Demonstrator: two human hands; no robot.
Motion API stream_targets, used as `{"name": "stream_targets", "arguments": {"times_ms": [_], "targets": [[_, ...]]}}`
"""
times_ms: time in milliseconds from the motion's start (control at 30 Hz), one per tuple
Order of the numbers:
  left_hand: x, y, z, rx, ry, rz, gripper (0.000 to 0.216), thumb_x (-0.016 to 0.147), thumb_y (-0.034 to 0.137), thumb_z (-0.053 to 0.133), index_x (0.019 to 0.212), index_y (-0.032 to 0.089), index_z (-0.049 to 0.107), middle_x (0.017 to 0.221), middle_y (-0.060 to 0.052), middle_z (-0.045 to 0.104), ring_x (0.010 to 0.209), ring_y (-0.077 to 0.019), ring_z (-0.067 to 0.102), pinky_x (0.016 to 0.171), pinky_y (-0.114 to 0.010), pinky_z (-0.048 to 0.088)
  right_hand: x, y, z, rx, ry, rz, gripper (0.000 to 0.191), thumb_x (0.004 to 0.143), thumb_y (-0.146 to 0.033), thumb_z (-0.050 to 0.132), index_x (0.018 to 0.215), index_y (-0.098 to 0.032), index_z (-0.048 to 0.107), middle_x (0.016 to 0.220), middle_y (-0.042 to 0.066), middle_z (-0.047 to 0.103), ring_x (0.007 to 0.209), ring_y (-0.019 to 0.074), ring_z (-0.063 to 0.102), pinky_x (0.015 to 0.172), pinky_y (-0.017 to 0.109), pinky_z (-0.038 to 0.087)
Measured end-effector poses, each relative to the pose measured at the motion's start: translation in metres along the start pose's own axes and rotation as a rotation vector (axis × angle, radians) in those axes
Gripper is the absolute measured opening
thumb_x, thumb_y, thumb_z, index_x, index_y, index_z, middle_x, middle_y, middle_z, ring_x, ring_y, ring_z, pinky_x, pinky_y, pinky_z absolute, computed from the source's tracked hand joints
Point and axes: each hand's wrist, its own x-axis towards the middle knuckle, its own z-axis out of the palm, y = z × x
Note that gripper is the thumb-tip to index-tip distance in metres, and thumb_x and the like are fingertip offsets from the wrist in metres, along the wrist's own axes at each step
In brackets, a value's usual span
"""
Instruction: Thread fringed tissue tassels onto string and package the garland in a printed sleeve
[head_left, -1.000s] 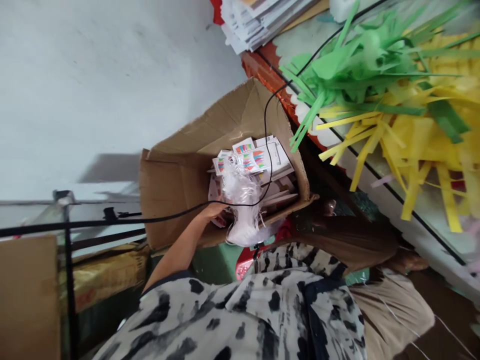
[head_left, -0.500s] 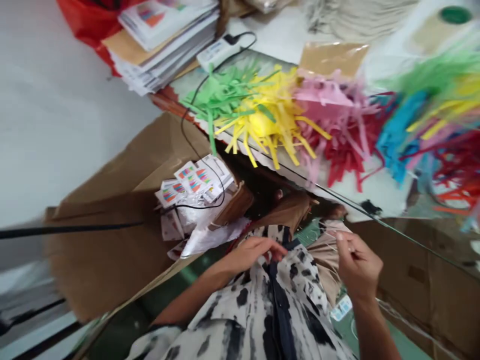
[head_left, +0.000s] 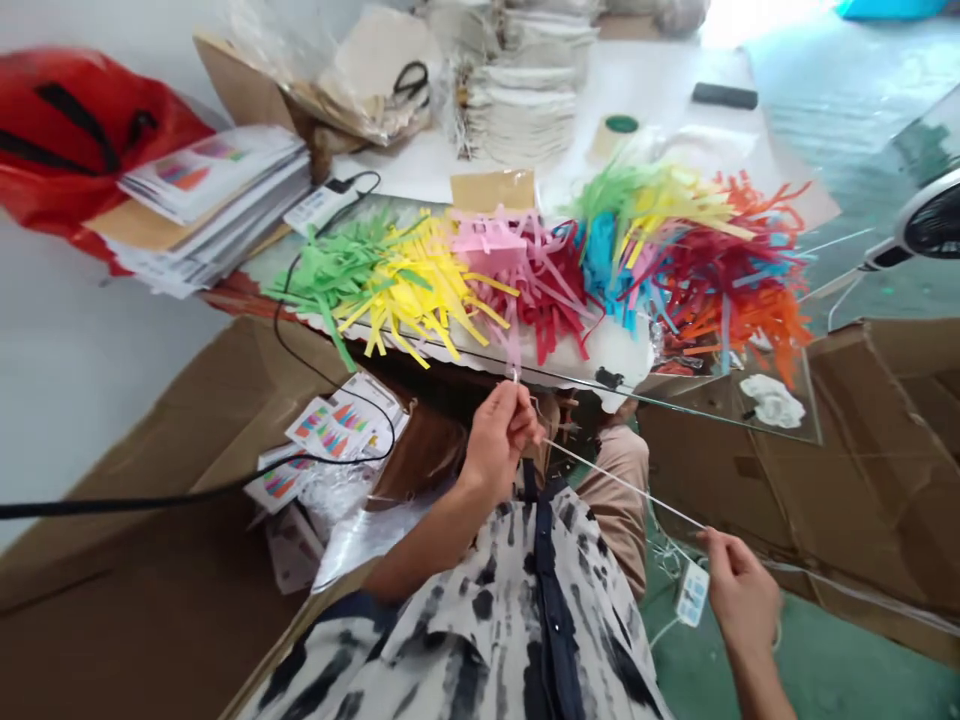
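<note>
So there's this thin white string running pretty much straight, slanting down rightward from mid-frame. The left hand, near the centre, is bunching its fingers and pinching one end of that stretch; the right hand, lower right, is pinching the other between thumb and fingers. Just above the left hand, fringed paper bunches in green, yellow, pink, red, blue and orange are lying along a white-covered table. Lower left, an open brown cardboard box is holding white cards with coloured triangles.
</note>
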Motion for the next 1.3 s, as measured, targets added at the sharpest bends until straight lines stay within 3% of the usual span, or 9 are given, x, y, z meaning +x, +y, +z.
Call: {"name": "stream_targets", "arguments": {"times_ms": [167, 300, 367, 467, 567, 700, 800, 1067, 1300], "targets": [[-0.001, 0.035, 0.015, 0.105, -0.106, 0.287, 0.04, 0.097, 0.053, 0.073, 0.082, 0.018, 0.06, 0.059, 0.01, 0.024, 0.048, -0.0059, 0.026, 0.05, -0.019, 0.033, 0.021, 0.077, 0.007, -0.179, -0.013, 0.178, 0.049, 0.083, -0.067, 0.046, 0.067, -0.031, 0.075, 0.066, 0.015, 0.074, 0.056, 0.0362, 0.066, 0.052, 0.044, 0.044], [0.006, 0.049, 0.022, 0.15, -0.145, 0.412, 0.037, 0.1, 0.05, 0.07, 0.083, 0.018, 0.064, 0.059, 0.01, 0.023, 0.048, -0.006, 0.023, 0.051, -0.02, 0.031, 0.016, 0.102, 0.017, -0.175, -0.083, 0.193, 0.044, 0.07, -0.067, 0.049, 0.044, -0.034, 0.062, 0.046, 0.01, 0.059, 0.035, 0.0354, 0.052, 0.046, 0.05, 0.042], [0.008, 0.049, 0.024, 0.226, -0.169, 0.442, 0.037, 0.102, 0.05, 0.067, 0.084, 0.018, 0.066, 0.058, 0.009, 0.028, 0.049, -0.0064, 0.024, 0.051, -0.021, 0.03, 0.015, 0.1, 0.022, -0.15, -0.139, 0.159, 0.039, 0.062, -0.065, 0.054, 0.041, -0.033, 0.061, 0.047, 0.009, 0.061, 0.042, 0.0386, 0.06, 0.051, 0.054, 0.047], [0.004, 0.039, 0.028, 0.442, -0.224, 0.456, 0.038, 0.106, 0.049, 0.06, 0.087, 0.018, 0.069, 0.062, 0.005, 0.042, 0.053, -0.008, 0.034, 0.054, -0.024, 0.03, 0.017, 0.061, 0.025, -0.108, -0.143, 0.066, 0.036, 0.059, -0.066, 0.062, 0.059, -0.033, 0.076, 0.086, 0.014, 0.08, 0.082, 0.0454, 0.077, 0.077, 0.063, 0.055], [-0.002, 0.021, 0.035, 0.709, -0.36, 0.436, 0.037, 0.109, 0.045, 0.053, 0.091, 0.018, 0.072, 0.064, 0.003, 0.047, 0.055, -0.0098, 0.037, 0.056, -0.026, 0.03, 0.018, -0.025, 0.014, 0.11, -0.141, -0.154, 0.053, 0.079, -0.07, 0.06, 0.099, -0.027, 0.085, 0.119, 0.016, 0.08, 0.116, 0.0414, 0.073, 0.106, 0.062, 0.052], [-0.005, -0.01, 0.044, 0.957, -0.572, 0.404, 0.027, 0.108, 0.034, 0.053, 0.094, 0.02, 0.072, 0.067, 0.001, 0.056, 0.055, -0.0115, 0.041, 0.061, -0.028, 0.032, 0.01, -0.155, -0.011, 0.742, -0.348, -0.243, 0.05, 0.101, -0.061, 0.055, 0.127, -0.026, 0.078, 0.136, 0.012, 0.076, 0.126, 0.03, 0.069, 0.117, 0.05, 0.049], [-0.003, -0.027, 0.044, 1.064, -0.651, 0.381, 0.019, 0.104, 0.028, 0.057, 0.093, 0.022, 0.072, 0.081, -0.005, 0.069, 0.069, -0.0164, 0.059, 0.072, -0.029, 0.039, 0.001, -0.215, -0.018, 1.094, -0.365, -0.182, 0.041, 0.104, -0.056, 0.056, 0.121, -0.026, 0.079, 0.126, 0.009, 0.078, 0.114, 0.026, 0.073, 0.105, 0.042, 0.056], [0.005, -0.041, 0.044, 1.101, -0.719, 0.397, 0.024, 0.106, 0.029, 0.049, 0.096, 0.023, 0.07, 0.085, -0.007, 0.072, 0.072, -0.0189, 0.064, 0.073, -0.029, 0.043, 0.001, -0.241, -0.022, 1.195, -0.145, -0.197, 0.023, 0.1, -0.045, 0.07, 0.091, -0.024, 0.075, 0.1, 0.004, 0.075, 0.095, 0.0191, 0.068, 0.092, 0.032, 0.054], [0.016, -0.049, 0.051, 1.083, -0.725, 0.519, 0.032, 0.111, 0.029, 0.04, 0.112, 0.02, 0.07, 0.091, -0.008, 0.076, 0.078, -0.018, 0.071, 0.076, -0.027, 0.051, 0.011, -0.24, -0.016, 1.305, -0.269, -0.046, 0.039, 0.101, -0.058, 0.061, 0.109, -0.025, 0.08, 0.112, 0.008, 0.079, 0.103, 0.0245, 0.071, 0.091, 0.037, 0.057]]}}
